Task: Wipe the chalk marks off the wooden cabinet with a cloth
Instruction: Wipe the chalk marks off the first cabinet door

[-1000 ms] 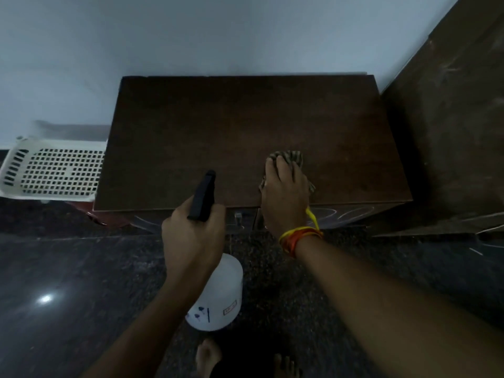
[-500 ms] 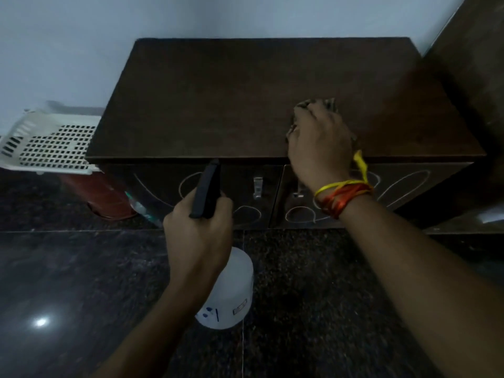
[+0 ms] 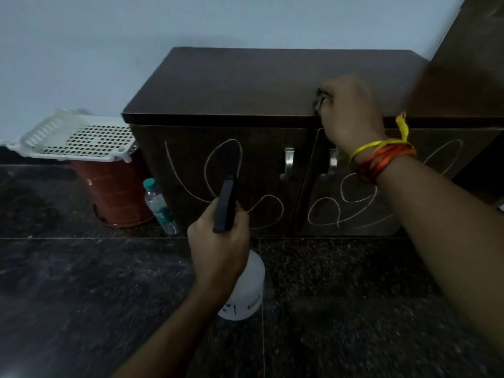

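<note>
Dark wooden cabinet (image 3: 245,85) (looping chalk marks (image 3: 223,170))

Dark brown cabinet (image 3: 245,85), white chalk loops (image 3: 223,165).

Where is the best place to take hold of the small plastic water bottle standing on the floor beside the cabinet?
Probably the water bottle is best gripped around its clear body below the green cap, coming from the front. It leans against the cabinet, and the red bucket blocks its other side.
</note>
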